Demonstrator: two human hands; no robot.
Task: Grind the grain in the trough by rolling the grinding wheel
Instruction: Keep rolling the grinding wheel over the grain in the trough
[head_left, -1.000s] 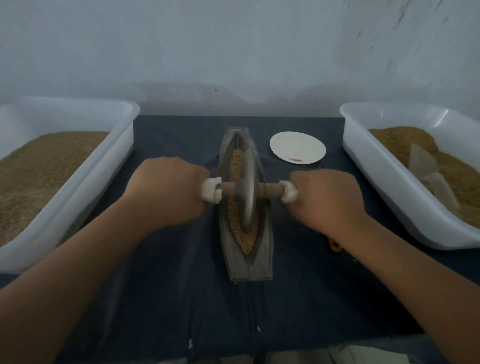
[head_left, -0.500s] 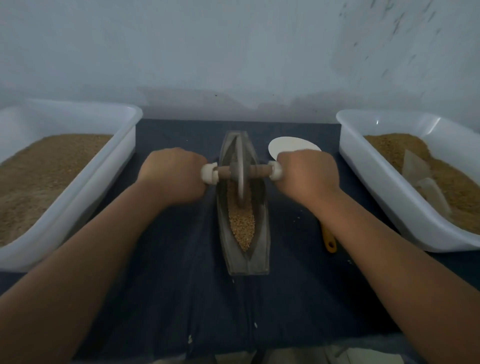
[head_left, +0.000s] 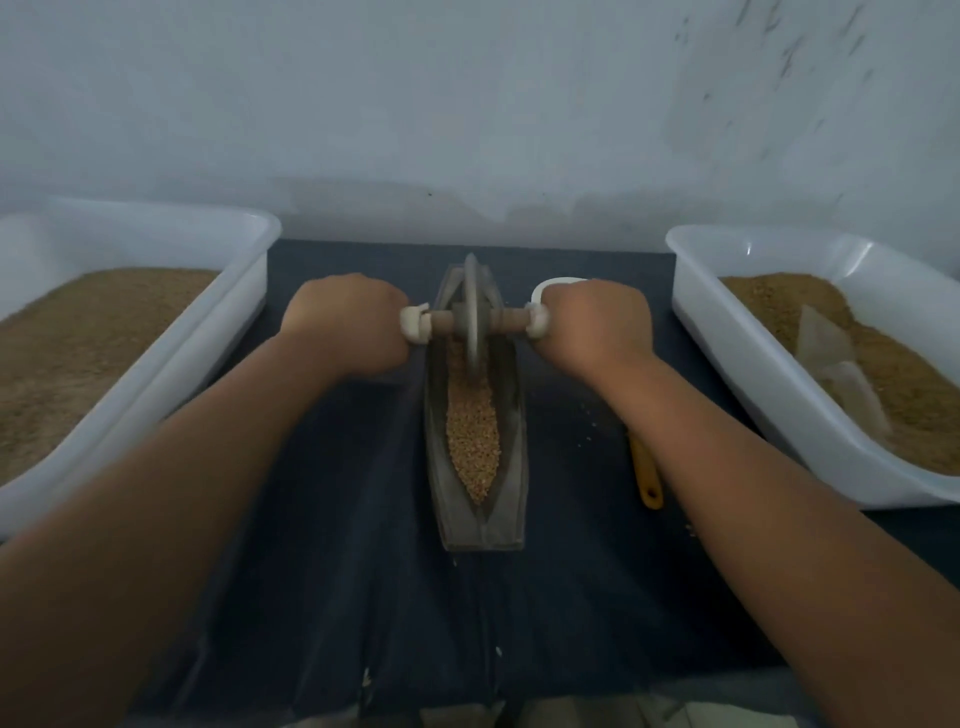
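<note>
Head view showed the left hand (head_left: 347, 323) and the right hand (head_left: 593, 323) each clenched round one end of the wooden axle (head_left: 511, 319), knuckles up, arms stretched well forward. Between them the grinding wheel (head_left: 472, 312) stood upright on its edge at the far end of the trough (head_left: 511, 415). Over the last second it had rolled there from the middle, the hands travelling away with it. That left the grain (head_left: 472, 431) uncovered along the near half of the trough, still looking coarse and whole. The forward stroke seemed spent, so the next move was probably a pull back toward the body, and many more passes looked necessary.

Just behind the right hand sat a white plate (head_left: 558, 284), mostly hidden. A yellow-handled tool (head_left: 644, 475) lay beside the right forearm on the dark cloth (head_left: 311, 571). Two white bins of grain flanked the work: the left bin (head_left: 262, 231) and the right bin (head_left: 685, 252).
</note>
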